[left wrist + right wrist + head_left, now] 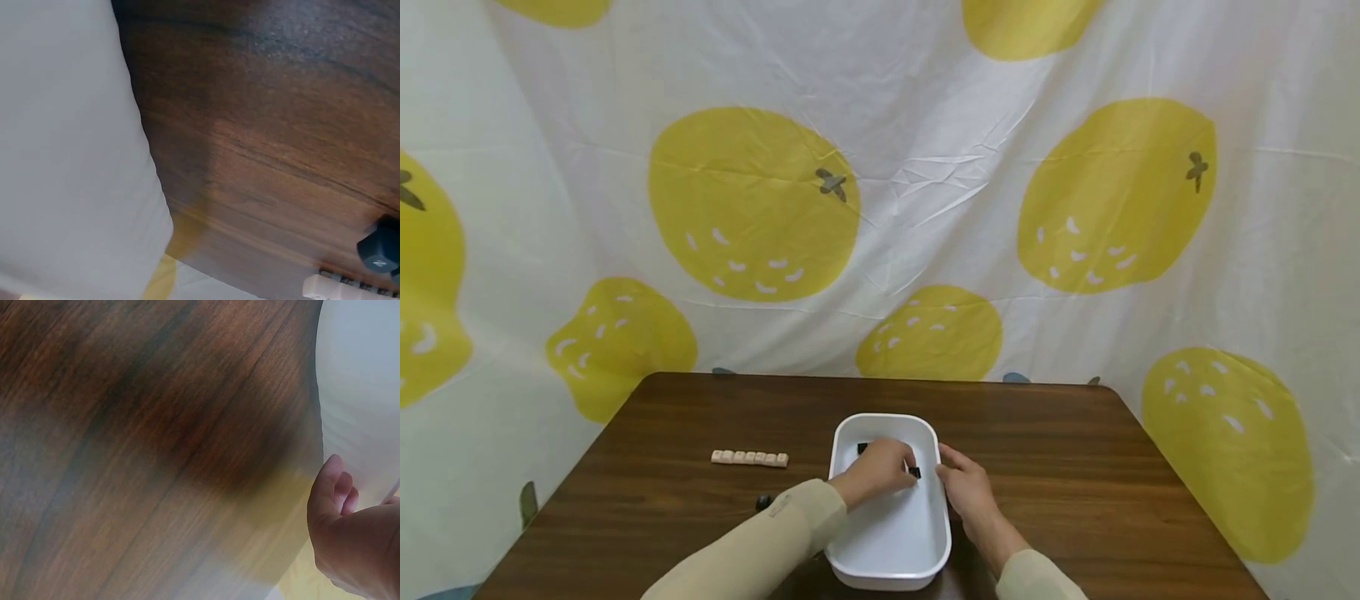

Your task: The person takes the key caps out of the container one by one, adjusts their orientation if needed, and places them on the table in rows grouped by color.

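A deep white tray (891,542) stands lengthwise on the wooden table. Reaching over its left side, my left hand (880,468) pinches a small black keycap (915,472) between thumb and finger inside it; part of the grip is hidden. Another black piece (862,448) lies in the tray's far left, partly behind that hand. At the right wall, my right hand (972,492) holds the tray, its thumb by the rim and fingers against the outside. The right wrist view also shows this hand (350,531) with its fingers bent beside the pale tray wall (359,381).
Left of the tray, a row of cream keycaps (749,458) lies on the table (1045,433). Nearer, a black keycap (763,502) sits by the left sleeve; the left wrist view shows a letter on a black keycap (379,250). A lemon-patterned curtain (925,208) hangs behind.
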Motion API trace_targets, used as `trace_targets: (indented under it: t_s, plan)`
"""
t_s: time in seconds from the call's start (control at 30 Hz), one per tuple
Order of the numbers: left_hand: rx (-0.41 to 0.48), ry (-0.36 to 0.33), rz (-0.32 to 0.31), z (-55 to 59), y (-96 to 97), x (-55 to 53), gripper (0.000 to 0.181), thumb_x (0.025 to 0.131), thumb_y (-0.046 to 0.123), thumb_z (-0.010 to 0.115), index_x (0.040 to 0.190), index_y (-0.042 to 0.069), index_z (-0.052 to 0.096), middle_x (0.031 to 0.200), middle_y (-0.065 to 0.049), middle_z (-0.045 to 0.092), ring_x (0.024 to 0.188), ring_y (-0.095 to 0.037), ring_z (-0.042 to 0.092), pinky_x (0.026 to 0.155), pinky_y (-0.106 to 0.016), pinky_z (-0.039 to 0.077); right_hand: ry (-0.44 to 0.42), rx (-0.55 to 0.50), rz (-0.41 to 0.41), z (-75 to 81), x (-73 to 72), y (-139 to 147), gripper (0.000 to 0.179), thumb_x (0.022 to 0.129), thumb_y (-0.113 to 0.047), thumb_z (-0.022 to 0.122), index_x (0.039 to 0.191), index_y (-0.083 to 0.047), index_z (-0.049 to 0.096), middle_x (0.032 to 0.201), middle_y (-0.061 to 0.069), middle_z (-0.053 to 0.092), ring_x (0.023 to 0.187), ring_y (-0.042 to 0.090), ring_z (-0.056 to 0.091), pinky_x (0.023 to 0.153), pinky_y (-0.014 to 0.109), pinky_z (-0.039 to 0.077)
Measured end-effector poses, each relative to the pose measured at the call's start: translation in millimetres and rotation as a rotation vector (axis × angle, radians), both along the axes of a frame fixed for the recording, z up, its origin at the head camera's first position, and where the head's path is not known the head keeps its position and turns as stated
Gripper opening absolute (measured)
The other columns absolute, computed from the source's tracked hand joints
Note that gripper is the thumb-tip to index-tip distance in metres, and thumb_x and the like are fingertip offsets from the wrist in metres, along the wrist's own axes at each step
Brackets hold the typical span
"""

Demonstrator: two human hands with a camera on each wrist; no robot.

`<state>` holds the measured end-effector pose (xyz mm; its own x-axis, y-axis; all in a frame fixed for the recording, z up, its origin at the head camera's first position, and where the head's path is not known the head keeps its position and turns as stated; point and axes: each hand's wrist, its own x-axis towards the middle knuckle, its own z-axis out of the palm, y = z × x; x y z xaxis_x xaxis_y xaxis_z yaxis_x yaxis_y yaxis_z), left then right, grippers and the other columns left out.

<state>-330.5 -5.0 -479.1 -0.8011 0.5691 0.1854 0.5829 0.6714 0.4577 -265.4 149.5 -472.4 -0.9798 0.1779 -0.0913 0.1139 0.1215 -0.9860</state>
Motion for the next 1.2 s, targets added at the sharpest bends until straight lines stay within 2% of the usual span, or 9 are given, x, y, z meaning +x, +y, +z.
trace_targets:
  t_s: [0.23,0.43,0.73,0.93,1.03,1.2]
  plan:
    - [0.132,-0.06,-0.003,9.4,-13.0,-1.0,0.011,0.068,0.001,0.076,0.076,0.004,0.069,0.064,0.004,0.06,0.06,-0.005,0.049,0.058,-0.02,0.043,-0.015,0.01,0.005,0.3,-0.4,0,0.044,0.096,-0.006,0.052,0.139,0.004,0.052,0.111,0.028,0.065,0.084,0.028,0.067,0.067,0.038,0.055]
    - [0.228,-0.159,0.039,10.7,-18.0,-1.9,0.014,0.069,-0.006,0.075,0.076,0.002,0.066,0.062,0.004,0.057,0.054,-0.004,0.052,0.052,-0.019,0.043,-0.022,0.011,0.002,0.6,-0.4,0,0.044,0.097,-0.007,0.052,0.139,0.003,0.052,0.11,0.027,0.065,0.083,0.028,0.067,0.066,0.039,0.055]
    - [0.292,-0.208,0.033,11.1,-19.1,-0.3,0.016,0.071,-0.009,0.073,0.082,0.001,0.067,0.061,0.003,0.057,0.049,-0.006,0.055,0.048,-0.019,0.043,-0.026,0.008,0.008,0.0,0.0,0,0.044,0.097,-0.007,0.052,0.14,0.003,0.052,0.108,0.027,0.066,0.082,0.028,0.067,0.065,0.04,0.055]
    - [0.312,-0.243,0.018,11.6,-22.0,-1.3,0.016,0.075,-0.009,0.071,0.088,0.0,0.071,0.061,0.0,0.061,0.051,-0.013,0.059,0.048,-0.021,0.044,-0.036,0.019,0.006,0.9,-0.1,0,0.044,0.097,-0.007,0.052,0.14,0.002,0.052,0.113,0.027,0.064,0.085,0.029,0.067,0.067,0.041,0.055]
    - [0.321,-0.245,0.015,12.7,-24.1,-1.5,0.017,0.076,-0.009,0.07,0.09,-0.001,0.072,0.061,0.0,0.062,0.051,-0.012,0.058,0.049,-0.021,0.045,-0.034,0.02,0.004,1.7,0.0,0,0.044,0.097,-0.008,0.052,0.14,0.002,0.052,0.114,0.028,0.063,0.087,0.03,0.067,0.068,0.041,0.055]
    - [0.321,-0.241,0.026,13.4,-25.2,-1.6,0.011,0.081,0.0,0.073,0.092,0.001,0.073,0.063,-0.006,0.064,0.052,-0.009,0.057,0.05,-0.02,0.043,-0.029,0.015,0.007,1.3,0.5,0,0.043,0.098,-0.008,0.052,0.14,0.002,0.052,0.114,0.028,0.063,0.087,0.03,0.067,0.067,0.041,0.055]
